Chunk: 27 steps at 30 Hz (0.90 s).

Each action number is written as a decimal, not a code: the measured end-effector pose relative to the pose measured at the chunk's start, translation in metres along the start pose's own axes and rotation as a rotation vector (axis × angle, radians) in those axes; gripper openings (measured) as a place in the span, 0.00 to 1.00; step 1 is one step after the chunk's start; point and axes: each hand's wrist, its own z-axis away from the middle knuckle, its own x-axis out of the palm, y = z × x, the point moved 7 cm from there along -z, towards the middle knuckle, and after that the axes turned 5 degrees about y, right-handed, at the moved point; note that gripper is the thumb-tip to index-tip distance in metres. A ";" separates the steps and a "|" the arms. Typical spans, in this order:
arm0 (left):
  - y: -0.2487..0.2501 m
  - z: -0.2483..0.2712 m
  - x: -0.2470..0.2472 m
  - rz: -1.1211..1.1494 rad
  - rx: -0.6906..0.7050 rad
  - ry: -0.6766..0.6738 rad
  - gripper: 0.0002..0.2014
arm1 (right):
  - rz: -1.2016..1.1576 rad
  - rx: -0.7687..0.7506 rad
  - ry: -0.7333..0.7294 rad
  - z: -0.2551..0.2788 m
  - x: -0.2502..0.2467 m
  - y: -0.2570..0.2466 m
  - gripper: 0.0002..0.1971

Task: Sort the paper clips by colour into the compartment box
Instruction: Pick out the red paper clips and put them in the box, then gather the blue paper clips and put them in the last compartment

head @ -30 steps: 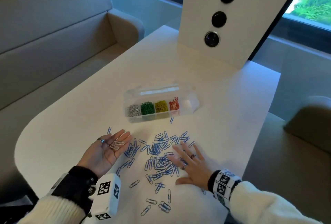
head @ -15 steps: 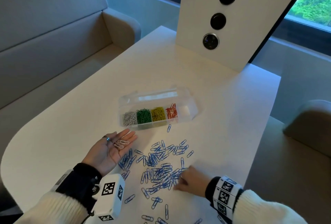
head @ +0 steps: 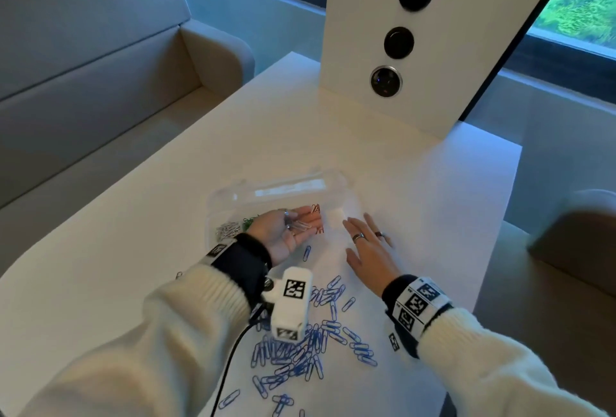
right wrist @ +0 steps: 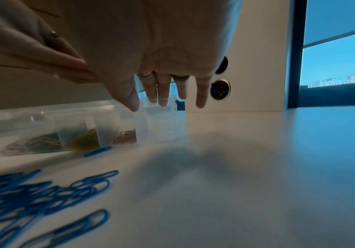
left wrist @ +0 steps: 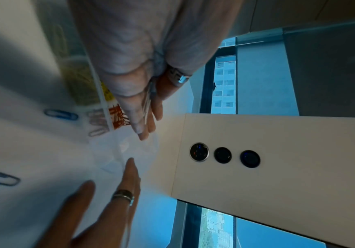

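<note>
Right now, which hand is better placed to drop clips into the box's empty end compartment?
Left. The left hand lies palm up over the compartment box, pale clips on it, fingers beside the empty end compartment. The right hand holds nothing.

Blue clips [head: 310,346] scattered, clear box [head: 286,188] part-filled

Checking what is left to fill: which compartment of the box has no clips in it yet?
The end compartment at the right of the compartment box, beside the red clips; the others visible hold clips.
</note>
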 end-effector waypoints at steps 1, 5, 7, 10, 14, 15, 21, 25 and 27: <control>0.000 -0.006 0.008 -0.005 -0.004 0.020 0.15 | -0.009 -0.014 0.008 0.000 0.003 0.001 0.27; -0.003 -0.028 0.029 0.067 -0.020 0.063 0.14 | -0.080 -0.071 0.137 -0.001 0.008 0.003 0.27; -0.005 -0.036 0.036 0.101 -0.037 0.048 0.13 | -0.077 -0.071 0.106 -0.002 0.012 0.004 0.28; -0.009 -0.047 0.044 0.069 -0.053 0.017 0.20 | -0.080 -0.063 0.073 -0.002 0.015 0.007 0.28; -0.013 -0.053 0.048 0.058 -0.072 -0.070 0.37 | -0.103 -0.092 0.091 -0.002 0.015 0.007 0.29; -0.012 -0.053 0.048 0.041 -0.074 -0.091 0.39 | -0.119 -0.087 0.079 -0.002 0.014 0.008 0.30; 0.012 0.000 0.028 -0.358 0.170 -0.125 0.20 | -0.256 -0.037 0.158 0.011 -0.007 0.014 0.24; 0.013 0.046 -0.024 -1.119 0.444 -0.051 0.09 | -0.484 -0.017 -0.107 0.043 0.006 0.009 0.09; -0.004 0.063 -0.055 -1.420 0.456 -0.090 0.05 | -0.430 -0.039 -0.396 0.072 0.027 -0.003 0.08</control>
